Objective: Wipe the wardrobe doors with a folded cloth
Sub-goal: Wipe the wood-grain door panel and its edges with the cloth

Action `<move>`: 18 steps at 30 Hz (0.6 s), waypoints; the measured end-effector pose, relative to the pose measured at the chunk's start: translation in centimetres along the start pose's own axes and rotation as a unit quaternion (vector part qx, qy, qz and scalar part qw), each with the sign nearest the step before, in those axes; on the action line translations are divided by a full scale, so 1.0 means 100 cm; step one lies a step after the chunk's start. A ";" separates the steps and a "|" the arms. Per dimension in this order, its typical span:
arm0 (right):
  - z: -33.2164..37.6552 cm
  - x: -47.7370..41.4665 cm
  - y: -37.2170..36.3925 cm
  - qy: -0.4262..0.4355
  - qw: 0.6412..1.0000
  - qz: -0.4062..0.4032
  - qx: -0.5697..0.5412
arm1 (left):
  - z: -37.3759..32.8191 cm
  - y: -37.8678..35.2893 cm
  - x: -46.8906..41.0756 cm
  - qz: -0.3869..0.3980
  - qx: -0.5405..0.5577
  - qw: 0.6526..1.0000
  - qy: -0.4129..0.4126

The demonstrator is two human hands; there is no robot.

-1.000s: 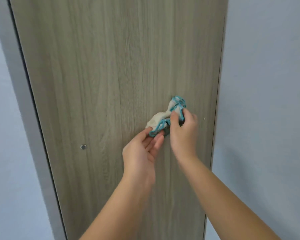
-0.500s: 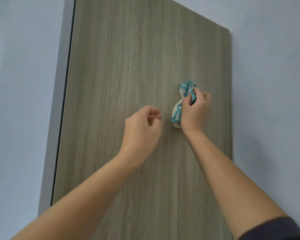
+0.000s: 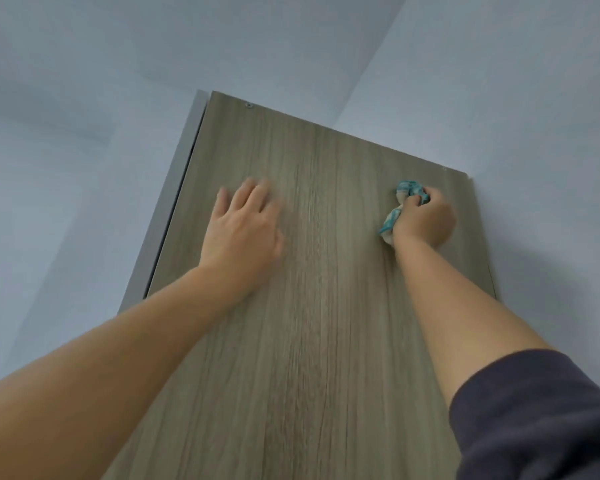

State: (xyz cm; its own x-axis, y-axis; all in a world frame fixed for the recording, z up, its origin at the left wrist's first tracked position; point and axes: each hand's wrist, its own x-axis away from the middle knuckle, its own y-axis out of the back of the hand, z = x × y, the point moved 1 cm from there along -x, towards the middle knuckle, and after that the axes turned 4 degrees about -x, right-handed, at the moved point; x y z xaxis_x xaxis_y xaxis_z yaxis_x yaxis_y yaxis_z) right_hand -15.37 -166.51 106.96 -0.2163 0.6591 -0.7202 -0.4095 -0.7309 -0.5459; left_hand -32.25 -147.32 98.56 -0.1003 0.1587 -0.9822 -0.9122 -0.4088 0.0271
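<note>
A tall wood-grain wardrobe door [image 3: 329, 271] fills the middle of the head view, its top edge visible. My right hand [image 3: 425, 220] grips a bunched cream cloth with teal edging [image 3: 400, 202] and holds it against the door near the top right corner. My left hand [image 3: 245, 230] lies flat on the door at the upper left, fingers straight and spread. Most of the cloth is hidden inside my right fist.
A grey frame strip [image 3: 168, 209] runs along the door's left edge with a dark gap beside it. Pale blue-grey walls [image 3: 66, 168] and ceiling [image 3: 257, 36] surround the door. Small screws [image 3: 248, 105] sit near the top edge.
The view has tilted up to the door's top. My right hand carried the cloth up toward the top right corner. My left hand let go of the cloth, uncurled and now lies flat on the door.
</note>
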 end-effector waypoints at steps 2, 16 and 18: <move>0.015 0.001 -0.012 -0.026 0.998 0.010 -0.060 | 0.018 -0.001 -0.009 0.012 -0.027 0.999 0.024; 0.165 0.095 -0.096 0.388 0.876 0.277 -0.073 | 0.072 0.000 -0.013 -0.034 0.017 0.968 0.249; 0.154 0.075 -0.090 0.376 0.885 0.267 -0.056 | 0.072 0.001 -0.012 -0.034 0.021 0.969 0.246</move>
State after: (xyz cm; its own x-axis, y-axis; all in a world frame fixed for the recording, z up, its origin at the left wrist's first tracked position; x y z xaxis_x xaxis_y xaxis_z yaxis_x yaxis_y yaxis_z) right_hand -26.92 -152.27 113.04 0.3161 -0.0598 -0.9468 -0.3265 -0.9439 -0.0494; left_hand -35.05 -141.07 101.05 0.1519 -0.2669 -0.9517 -0.9262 -0.3745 -0.0428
